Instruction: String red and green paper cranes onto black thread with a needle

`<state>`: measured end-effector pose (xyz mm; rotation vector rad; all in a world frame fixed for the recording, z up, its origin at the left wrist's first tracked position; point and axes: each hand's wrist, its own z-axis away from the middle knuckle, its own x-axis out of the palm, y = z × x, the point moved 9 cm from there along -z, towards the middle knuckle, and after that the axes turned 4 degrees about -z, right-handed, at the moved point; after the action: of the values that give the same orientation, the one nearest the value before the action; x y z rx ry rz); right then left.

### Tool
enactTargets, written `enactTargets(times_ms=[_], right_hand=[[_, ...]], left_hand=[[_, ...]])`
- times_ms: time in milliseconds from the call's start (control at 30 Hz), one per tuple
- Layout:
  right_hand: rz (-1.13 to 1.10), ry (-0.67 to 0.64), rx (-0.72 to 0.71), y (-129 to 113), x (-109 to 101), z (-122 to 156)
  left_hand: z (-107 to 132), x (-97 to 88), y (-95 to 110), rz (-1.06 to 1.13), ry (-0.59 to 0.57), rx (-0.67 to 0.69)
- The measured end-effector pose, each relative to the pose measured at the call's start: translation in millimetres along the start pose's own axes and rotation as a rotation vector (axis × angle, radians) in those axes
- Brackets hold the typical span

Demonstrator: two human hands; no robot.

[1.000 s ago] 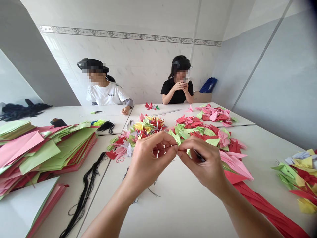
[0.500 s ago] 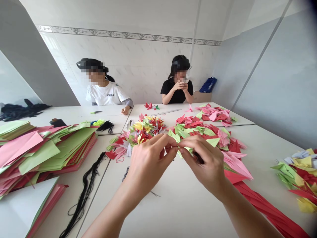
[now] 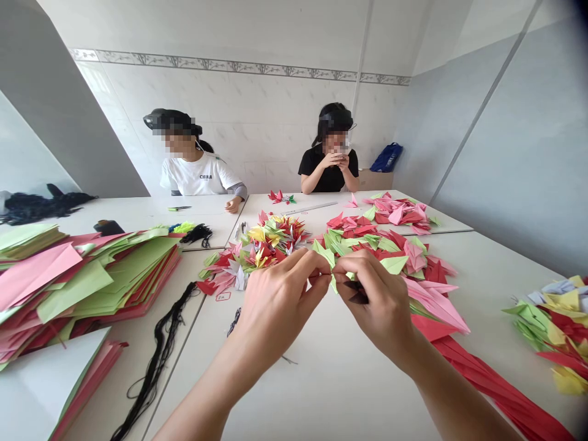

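My left hand and my right hand meet fingertip to fingertip above the white table. Both are pinched closed on something thin between them; it looks like a dark thread, but it is too fine to be sure. A dark object shows inside my right hand's curled fingers. Just beyond the hands lies a heap of folded paper cranes in red, yellow, green and pink, and a flatter spread of green, red and pink folded pieces.
Stacks of pink, green and red paper sheets fill the left. Black thread trails beside them. Red paper strips and a pile of folded pieces lie on the right. Two people sit at the far side, one in white, one in black.
My hands have drawn slightly closer together and shifted a little to the right. My right fingers have curled tighter round the dark object. Everything else is as before.
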<state>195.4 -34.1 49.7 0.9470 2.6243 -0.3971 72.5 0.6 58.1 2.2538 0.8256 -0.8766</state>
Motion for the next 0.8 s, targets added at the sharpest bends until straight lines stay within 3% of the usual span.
enactTargets(times_ms=[467, 567, 700, 800], right_hand=[[-0.136, -0.046, 0.107, 11, 2, 2], [-0.342, -0.093, 0.288, 23, 8, 5], [-0.809, -0.114, 0.634, 41, 21, 14], [-0.946, -0.084, 0.710, 45, 24, 16]], left_hand=[[-1, 1.4, -2, 0.029, -0.030, -0.010], [-2, 3.2, -6, 0.026, -0.040, -0.037], [-4, 10.6, -12, 0.035, -0.083, -0.065], [-3, 16.1, -12, 0.038, -0.121, -0.061]])
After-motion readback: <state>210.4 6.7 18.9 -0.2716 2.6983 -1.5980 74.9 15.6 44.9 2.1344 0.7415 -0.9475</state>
